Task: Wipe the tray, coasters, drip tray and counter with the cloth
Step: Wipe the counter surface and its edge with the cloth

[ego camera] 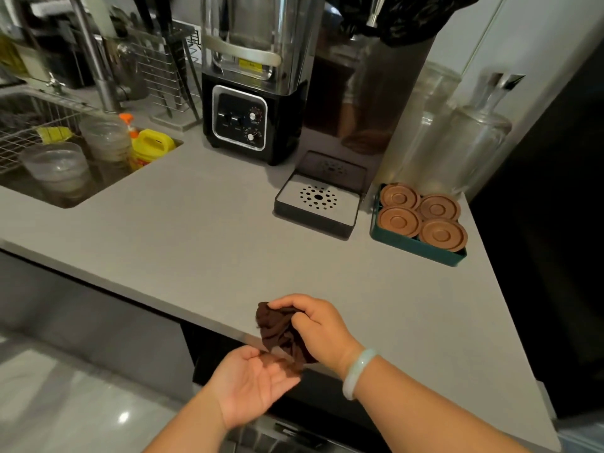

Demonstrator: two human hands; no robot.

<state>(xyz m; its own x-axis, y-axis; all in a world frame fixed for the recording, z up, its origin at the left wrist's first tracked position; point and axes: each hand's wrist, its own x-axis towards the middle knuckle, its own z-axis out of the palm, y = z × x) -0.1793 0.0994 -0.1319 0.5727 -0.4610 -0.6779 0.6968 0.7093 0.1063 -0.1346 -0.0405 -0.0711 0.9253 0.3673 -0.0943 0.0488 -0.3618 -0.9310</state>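
Observation:
My right hand [318, 325] grips a bunched dark brown cloth [279, 330] at the near edge of the grey counter [196, 230]. Just below the counter edge, my left hand [251, 384] lies palm up and open under the hanging end of the cloth. At the back right stands a teal tray [415, 248] holding several round brown coasters [443, 235]. To its left is a dark drip tray [317, 220] with a perforated metal plate.
A black blender [251, 93] stands behind the drip tray. Glass jars [470, 138] line the back right. A sink [65, 178] at the left holds plastic cups and a yellow detergent bottle [148, 148], with a faucet and wire rack behind.

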